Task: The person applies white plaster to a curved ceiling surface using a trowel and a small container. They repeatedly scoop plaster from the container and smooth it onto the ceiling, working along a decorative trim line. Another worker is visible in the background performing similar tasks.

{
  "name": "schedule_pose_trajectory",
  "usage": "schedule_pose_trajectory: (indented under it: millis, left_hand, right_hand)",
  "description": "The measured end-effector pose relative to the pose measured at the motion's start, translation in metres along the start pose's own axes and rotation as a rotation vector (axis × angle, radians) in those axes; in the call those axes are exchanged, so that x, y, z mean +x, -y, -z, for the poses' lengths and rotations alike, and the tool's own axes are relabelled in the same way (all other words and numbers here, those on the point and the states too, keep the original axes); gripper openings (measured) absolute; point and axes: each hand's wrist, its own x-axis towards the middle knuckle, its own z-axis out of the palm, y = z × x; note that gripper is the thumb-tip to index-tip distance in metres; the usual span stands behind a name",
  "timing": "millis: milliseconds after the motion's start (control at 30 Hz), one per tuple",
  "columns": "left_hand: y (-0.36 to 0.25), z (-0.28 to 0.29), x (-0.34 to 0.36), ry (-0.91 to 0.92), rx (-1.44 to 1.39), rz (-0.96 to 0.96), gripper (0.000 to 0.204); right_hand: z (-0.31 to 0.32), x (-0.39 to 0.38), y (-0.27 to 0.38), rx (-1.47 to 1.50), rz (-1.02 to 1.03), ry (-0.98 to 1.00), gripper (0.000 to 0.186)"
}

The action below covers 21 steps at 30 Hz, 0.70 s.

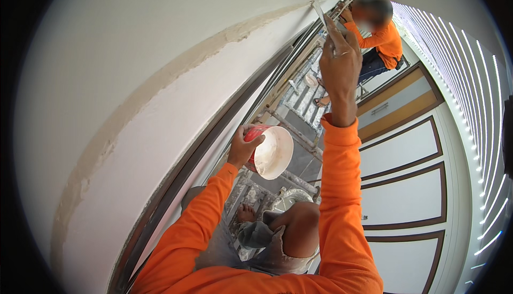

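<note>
My left hand (242, 147) grips a small red tub (287, 154) by its side, thumb over the rim. The tub is tilted, and its white inside holds white putty (265, 154). Raised high and stretched forward, my right hand (341, 61) is closed around a putty knife (319, 14). The knife's blade is up at the wall by the far end of a beige, rough-edged strip (160, 83); whether it touches the surface I cannot tell. That strip curves along the pale wall (181, 107), and white smears mark my right fingers.
A dark frame edge (176, 179) runs below the wall. Beneath me are putty-stained scaffold planks (251, 192) and a white bucket (293, 197). Farther off, a person in an orange top (387, 40) works at the same wall. White panelled doors (403, 195) stand at right.
</note>
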Motion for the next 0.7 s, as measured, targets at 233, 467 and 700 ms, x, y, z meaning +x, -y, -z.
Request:
schedule_pose_trajectory:
  millis: [233,467,700]
  left_hand:
    - [-0.007,0.005,-0.002,-0.011,0.048,0.015,0.066]
    - [-0.008,0.006,0.000,-0.004,0.039,0.027,0.066]
    - [-0.008,0.005,0.000,0.021,-0.019,0.059,0.067]
  right_hand:
    - [0.039,0.010,0.012,-0.007,-0.094,0.137,0.040]
    - [0.026,0.015,-0.001,-0.176,-0.015,0.084,0.039]
    - [0.025,0.035,-0.002,-0.361,0.154,0.088,0.041]
